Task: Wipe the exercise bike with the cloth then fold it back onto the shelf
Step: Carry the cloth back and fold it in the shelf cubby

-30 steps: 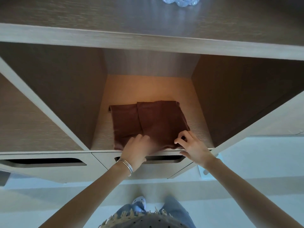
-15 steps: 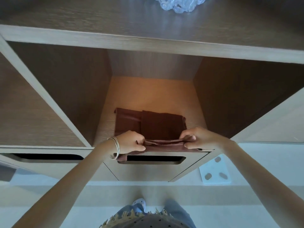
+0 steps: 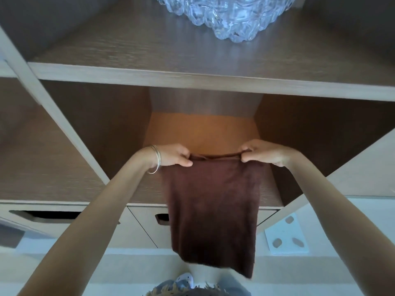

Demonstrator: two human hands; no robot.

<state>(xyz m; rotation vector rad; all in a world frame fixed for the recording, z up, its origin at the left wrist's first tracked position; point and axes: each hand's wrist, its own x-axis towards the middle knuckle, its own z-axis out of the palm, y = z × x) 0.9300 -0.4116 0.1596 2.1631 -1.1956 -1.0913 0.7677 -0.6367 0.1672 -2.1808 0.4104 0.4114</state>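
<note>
Since the earlier frames the brown cloth [image 3: 213,210] has come off the shelf floor, where it lay folded, and now hangs as a flat panel at the centre of the frame, held up by its top edge. The left hand [image 3: 173,158] pinches the upper left corner between thumb and curled fingers. The right hand [image 3: 263,153] pinches the upper right corner in the same way, so the top edge is stretched nearly level between them. The cloth hangs in front of the open shelf [image 3: 203,129], whose warmly lit floor shows above the top edge. Its lower part covers part of the drawer front [image 3: 145,223] below and reaches toward the bottom centre. Thin bangles [image 3: 157,162] circle the left wrist. A faceted clear glass object [image 3: 224,16] stands on the upper board at top centre. A white square plate with grey pads [image 3: 286,236] lies on the floor at lower right.
</note>
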